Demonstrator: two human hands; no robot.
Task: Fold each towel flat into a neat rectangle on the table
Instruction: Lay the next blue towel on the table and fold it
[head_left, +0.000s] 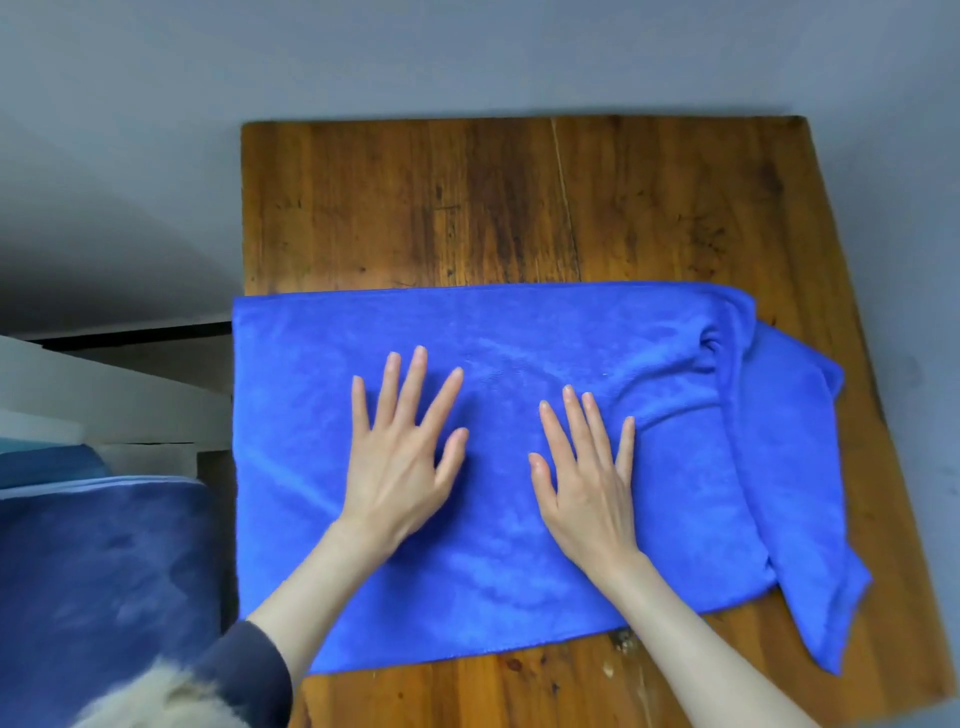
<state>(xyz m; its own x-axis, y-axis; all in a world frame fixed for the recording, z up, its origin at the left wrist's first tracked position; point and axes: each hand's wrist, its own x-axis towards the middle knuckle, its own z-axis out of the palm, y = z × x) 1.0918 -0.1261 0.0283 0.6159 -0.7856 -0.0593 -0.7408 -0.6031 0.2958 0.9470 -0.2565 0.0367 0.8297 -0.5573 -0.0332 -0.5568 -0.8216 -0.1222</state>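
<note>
A bright blue towel (509, 338) lies spread across the near half of the wooden table (467, 208). Its left edge hangs slightly past the table's left side. Its right end is bunched, with a lower layer sticking out toward the right edge. My left hand (402, 457) rests flat on the towel left of centre, fingers spread. My right hand (589, 473) lies flat on it just right of centre, fingers apart. Neither hand grips any cloth.
Left of the table, lower down, sits a dark blue padded surface (98, 582) with lighter blue fabric (47, 462) and white boards (104, 384) behind it. A grey wall (467, 52) runs behind the table. The far half of the tabletop shows bare wood.
</note>
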